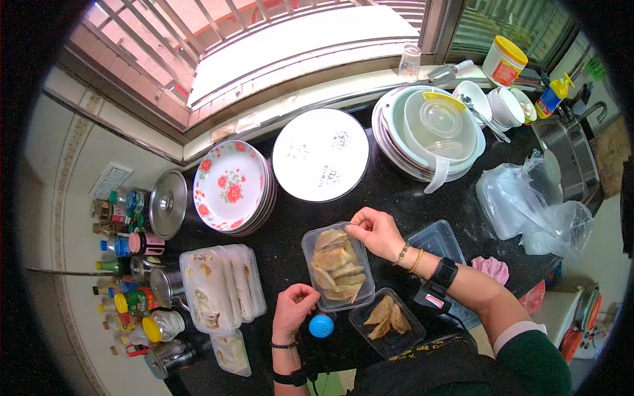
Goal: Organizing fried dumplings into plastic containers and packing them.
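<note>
A clear plastic container (pixel 342 267) filled with folded, browned dumplings lies before me on the black counter. My right hand (pixel 379 230) pinches its far right corner between thumb and forefinger. At its near left edge, my left hand (pixel 295 303) has thumb and fingertips drawn together on the rim. Whether a clear lid covers the dumplings is hard to tell. Just right of my left hand stands a small object with a round blue top (pixel 321 326). A second plastic container (pixel 364 324) with a few dumplings sits nearer my body.
Filled, lidded containers (pixel 210 292) are stacked at left, beside bottles and jars (pixel 141 299). Flowered plates (pixel 230 185), a white round lid or plate (pixel 321 154) and nested basins (pixel 384 133) line the back. A clear container or lid (pixel 436 242) and plastic bag (pixel 512 198) lie right.
</note>
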Demonstrator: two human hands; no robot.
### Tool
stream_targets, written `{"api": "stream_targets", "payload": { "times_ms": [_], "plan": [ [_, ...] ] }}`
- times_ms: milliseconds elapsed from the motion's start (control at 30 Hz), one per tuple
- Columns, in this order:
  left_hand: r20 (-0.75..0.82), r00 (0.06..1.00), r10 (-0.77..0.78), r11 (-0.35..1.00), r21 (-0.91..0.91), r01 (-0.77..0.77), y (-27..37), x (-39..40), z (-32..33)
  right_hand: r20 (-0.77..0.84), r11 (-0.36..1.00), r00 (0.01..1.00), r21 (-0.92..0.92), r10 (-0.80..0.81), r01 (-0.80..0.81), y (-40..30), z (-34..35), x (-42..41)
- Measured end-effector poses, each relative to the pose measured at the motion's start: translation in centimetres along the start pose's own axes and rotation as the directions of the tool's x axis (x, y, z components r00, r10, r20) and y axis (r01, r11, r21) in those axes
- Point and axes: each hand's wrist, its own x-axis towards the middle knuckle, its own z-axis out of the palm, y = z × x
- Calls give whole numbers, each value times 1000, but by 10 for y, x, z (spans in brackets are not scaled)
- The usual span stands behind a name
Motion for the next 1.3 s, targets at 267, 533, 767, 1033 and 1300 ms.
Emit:
{"api": "stream_targets", "payload": {
  "times_ms": [267,533,767,1033,1300],
  "plan": [
    [-148,986,73,996,57,-66,6,0,7,105,913,975,345,194,-218,-18,-40,-5],
    [-131,990,43,996,89,-32,-4,9,10,-3,971,999,-235,48,-47,-4,-92,0],
    [-96,995,-15,1000,-6,15,-6,11,8,142,629,855,-619,-499,470,-41,-51,-27],
    [-11,1000,-20,999,-35,20,-12,16,9,333,705,920,-601,-208,377,-31,4,-32],
    [15,1000,-10,999,-33,11,-16,19,5,386,588,783,-518,-488,621,-34,6,-30]
  ]
}}
